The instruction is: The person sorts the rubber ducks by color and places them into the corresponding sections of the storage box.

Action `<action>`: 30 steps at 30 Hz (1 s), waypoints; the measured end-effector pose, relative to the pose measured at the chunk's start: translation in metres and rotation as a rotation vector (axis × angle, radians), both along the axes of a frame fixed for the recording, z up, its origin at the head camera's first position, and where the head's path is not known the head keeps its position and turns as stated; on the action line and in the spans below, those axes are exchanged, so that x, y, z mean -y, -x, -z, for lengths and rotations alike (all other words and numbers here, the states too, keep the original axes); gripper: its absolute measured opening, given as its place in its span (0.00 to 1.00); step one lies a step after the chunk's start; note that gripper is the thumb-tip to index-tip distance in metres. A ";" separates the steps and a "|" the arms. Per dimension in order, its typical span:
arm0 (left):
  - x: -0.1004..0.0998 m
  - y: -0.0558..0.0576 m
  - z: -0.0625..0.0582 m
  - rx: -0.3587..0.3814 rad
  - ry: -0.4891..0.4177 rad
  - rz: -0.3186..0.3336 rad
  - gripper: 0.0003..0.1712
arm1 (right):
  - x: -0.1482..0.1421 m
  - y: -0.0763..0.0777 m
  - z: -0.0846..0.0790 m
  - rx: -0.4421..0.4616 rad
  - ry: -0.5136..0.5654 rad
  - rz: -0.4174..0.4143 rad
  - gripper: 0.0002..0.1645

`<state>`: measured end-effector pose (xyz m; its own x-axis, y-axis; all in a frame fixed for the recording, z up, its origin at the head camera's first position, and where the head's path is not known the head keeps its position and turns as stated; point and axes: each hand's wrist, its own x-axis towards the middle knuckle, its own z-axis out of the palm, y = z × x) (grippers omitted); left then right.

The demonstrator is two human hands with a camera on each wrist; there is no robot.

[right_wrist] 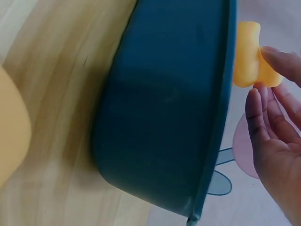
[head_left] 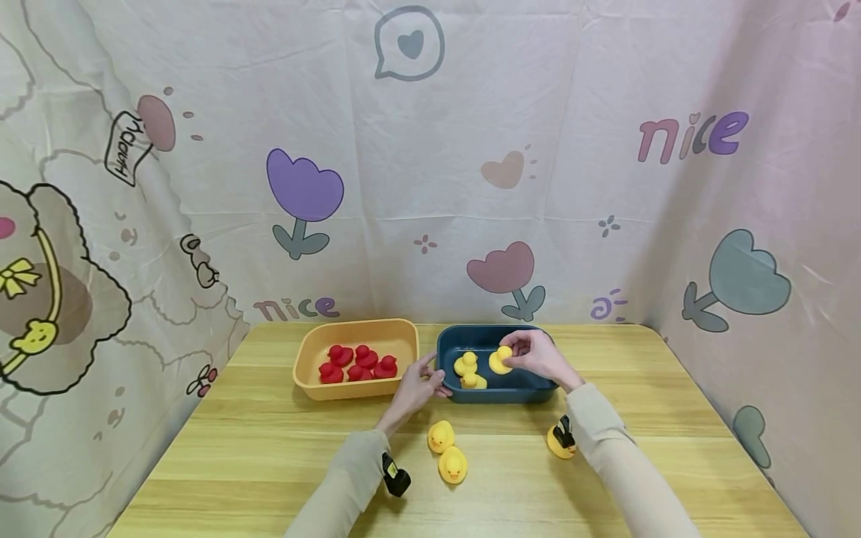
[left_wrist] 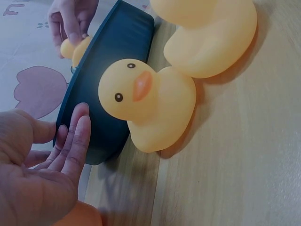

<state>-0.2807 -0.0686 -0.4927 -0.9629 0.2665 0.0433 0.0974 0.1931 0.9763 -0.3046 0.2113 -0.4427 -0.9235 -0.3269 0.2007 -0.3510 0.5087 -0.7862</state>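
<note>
My right hand (head_left: 538,355) pinches a yellow rubber duck (head_left: 499,361) by its head, above the right half of a dark blue bin (head_left: 518,396). The right wrist view shows this duck (right_wrist: 247,54) just past the bin's rim, between thumb and fingers. Two more yellow ducks (head_left: 466,364) sit inside the bin's left part. At the bin's left front corner, my left hand (head_left: 415,385) rests with fairly straight fingers against the wall; the left wrist view shows its fingers (left_wrist: 77,141) along the outer side and the thumb at the rim.
An orange bin (head_left: 356,391) with several red ducks (head_left: 363,357) stands left of the blue one. Two yellow ducks (head_left: 453,465) touch on the table in front. Another duck (head_left: 560,444) lies partly hidden under the right wrist camera. A printed cloth (head_left: 417,149) hangs behind the table.
</note>
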 end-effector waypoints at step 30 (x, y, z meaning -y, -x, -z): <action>0.000 -0.001 0.001 -0.022 -0.007 0.006 0.33 | 0.013 0.046 0.030 0.213 -0.046 0.157 0.17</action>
<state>-0.2798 -0.0687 -0.4933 -0.9600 0.2722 0.0660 0.1196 0.1853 0.9754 -0.3502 0.1979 -0.4731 -0.9835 -0.1803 -0.0157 -0.0935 0.5807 -0.8087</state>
